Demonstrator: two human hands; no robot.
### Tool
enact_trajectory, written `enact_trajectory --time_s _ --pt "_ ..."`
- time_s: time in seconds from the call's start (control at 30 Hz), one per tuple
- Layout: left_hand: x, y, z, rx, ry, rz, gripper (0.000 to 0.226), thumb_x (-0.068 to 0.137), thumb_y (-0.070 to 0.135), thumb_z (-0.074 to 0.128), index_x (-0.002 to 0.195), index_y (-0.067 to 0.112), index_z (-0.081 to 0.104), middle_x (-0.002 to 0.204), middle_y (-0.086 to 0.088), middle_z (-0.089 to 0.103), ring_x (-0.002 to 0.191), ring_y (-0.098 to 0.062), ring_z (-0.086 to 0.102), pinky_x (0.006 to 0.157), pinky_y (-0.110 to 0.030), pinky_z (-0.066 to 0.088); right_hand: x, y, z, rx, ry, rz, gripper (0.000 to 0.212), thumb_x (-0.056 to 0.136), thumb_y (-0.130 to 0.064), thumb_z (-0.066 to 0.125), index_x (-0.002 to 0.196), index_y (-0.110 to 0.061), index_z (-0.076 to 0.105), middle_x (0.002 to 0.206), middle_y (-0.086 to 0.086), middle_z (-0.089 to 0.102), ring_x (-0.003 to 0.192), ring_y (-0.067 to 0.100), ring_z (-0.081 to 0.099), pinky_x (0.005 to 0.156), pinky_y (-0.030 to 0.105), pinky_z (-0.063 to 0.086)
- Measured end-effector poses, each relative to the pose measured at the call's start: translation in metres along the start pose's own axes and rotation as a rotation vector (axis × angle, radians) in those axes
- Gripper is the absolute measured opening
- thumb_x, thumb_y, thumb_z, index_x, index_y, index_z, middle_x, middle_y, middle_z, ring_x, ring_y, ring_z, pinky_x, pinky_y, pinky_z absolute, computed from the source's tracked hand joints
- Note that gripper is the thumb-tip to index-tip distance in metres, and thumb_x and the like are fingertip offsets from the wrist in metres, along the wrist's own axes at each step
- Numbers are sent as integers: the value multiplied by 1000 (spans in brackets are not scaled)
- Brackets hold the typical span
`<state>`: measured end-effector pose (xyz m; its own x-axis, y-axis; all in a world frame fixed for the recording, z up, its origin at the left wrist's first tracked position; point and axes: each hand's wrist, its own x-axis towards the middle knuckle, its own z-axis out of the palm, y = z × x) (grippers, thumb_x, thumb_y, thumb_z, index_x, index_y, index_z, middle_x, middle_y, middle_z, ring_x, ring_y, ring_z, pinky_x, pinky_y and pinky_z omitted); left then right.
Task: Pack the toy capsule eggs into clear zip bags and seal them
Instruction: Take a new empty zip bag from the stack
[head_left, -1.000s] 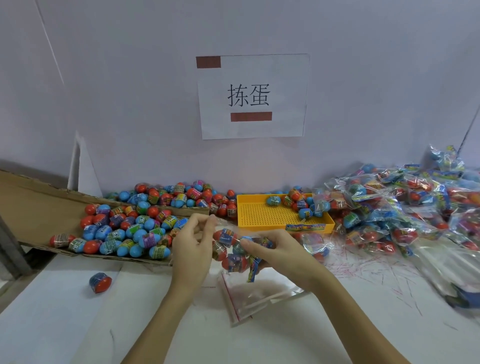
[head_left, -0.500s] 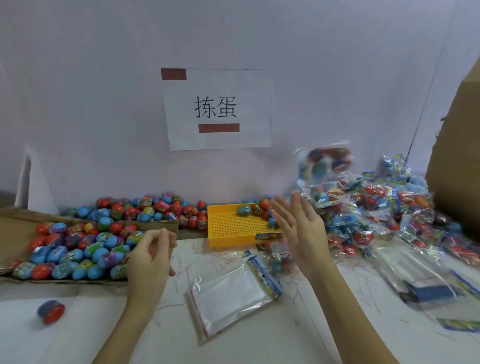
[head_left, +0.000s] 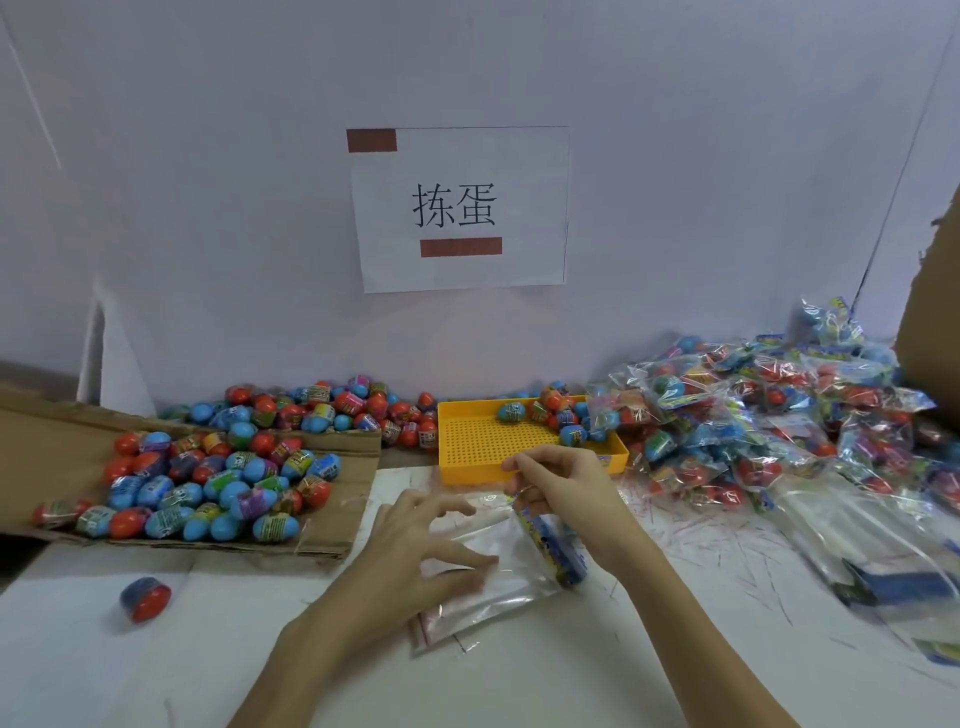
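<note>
An empty clear zip bag with a printed blue header lies flat on the white table in front of me. My left hand rests on its left part, fingers spread over the plastic. My right hand pinches the bag's upper edge near the header. Loose red and blue capsule eggs are heaped on a cardboard flap at the left. A pile of filled bags covers the right side.
A yellow perforated tray with a few eggs stands behind the bag. One red and blue egg lies alone at the near left. Spare empty bags sit at the right, and a cardboard box edge rises at the far right.
The filled bag held a second ago was tossed onto the right pile. Both hands have come down onto the empty bag on the table.
</note>
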<state>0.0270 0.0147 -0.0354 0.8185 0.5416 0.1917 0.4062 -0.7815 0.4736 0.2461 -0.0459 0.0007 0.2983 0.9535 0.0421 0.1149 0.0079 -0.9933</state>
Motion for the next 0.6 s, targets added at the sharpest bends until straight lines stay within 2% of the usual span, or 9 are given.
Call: enact_trajectory --time_s 0.07,0.2,0.23,0.3,0.37,0.43,0.47,0.53,0.6 --pt "1 -2 2 -29 101 0 21 93 54 62 106 47 78 136 34 44 130 6 29 112 -32 28 -1 0 0 -107 -114 -35 21 103 -25 59 101 -13 76 88 4 78 77 16 73 69 24 59" --pt "3 -5 -1 -200 293 -75 14 98 30 66 92 30 79 116 23 65 121 0 50 105 -31 39 -6 3 3 -494 -430 -173 26 91 -53 69 111 -38 75 109 -19 74 103 -2 67 82 17 55" --pt "3 -5 -3 -237 325 -95 16 98 26 67 91 29 80 109 21 69 117 -3 55 101 -29 42 -6 6 4 -599 -433 -216 29 89 -52 71 114 -38 74 111 -22 73 104 -4 65 82 17 55" --pt "4 -4 -8 -289 384 -129 17 99 25 66 90 32 79 100 20 72 107 -7 62 90 -28 48 -4 8 7 -689 -361 -294 21 92 -40 72 112 -33 76 107 -19 75 97 -3 66 78 20 56" --pt "3 -4 -14 -381 417 -194 23 98 56 58 98 41 75 102 25 72 104 -5 65 86 -25 51 -1 7 7 -565 -281 -297 12 98 -26 68 103 -24 79 96 -13 78 86 4 72 76 27 60" --pt "2 -5 -18 -545 468 -225 60 82 87 49 119 44 69 115 25 71 108 -1 66 92 -27 51 0 3 3 -361 -205 -276 13 99 -16 65 101 -17 78 92 -6 79 82 13 75 73 30 63" --pt "3 -5 -19 -689 504 -215 77 71 93 55 129 43 63 122 18 71 112 -4 66 94 -30 51 1 0 -1 -237 -188 -246 13 99 -15 64 103 -14 77 93 -2 79 83 18 76 72 29 63" --pt "6 -3 -19 -1006 543 -185 106 56 86 76 144 33 51 128 -1 70 114 -20 70 92 -34 55 -1 -4 -7 -46 -200 -151 15 96 -23 67 102 -18 79 98 3 80 90 21 77 75 28 62" --pt "9 3 -16 -1193 518 -204 118 49 69 93 148 27 45 125 -11 72 113 -30 71 89 -38 58 -3 -7 -10 -9 -260 -63 18 92 -33 68 101 -24 80 105 4 79 97 22 75 81 31 62"
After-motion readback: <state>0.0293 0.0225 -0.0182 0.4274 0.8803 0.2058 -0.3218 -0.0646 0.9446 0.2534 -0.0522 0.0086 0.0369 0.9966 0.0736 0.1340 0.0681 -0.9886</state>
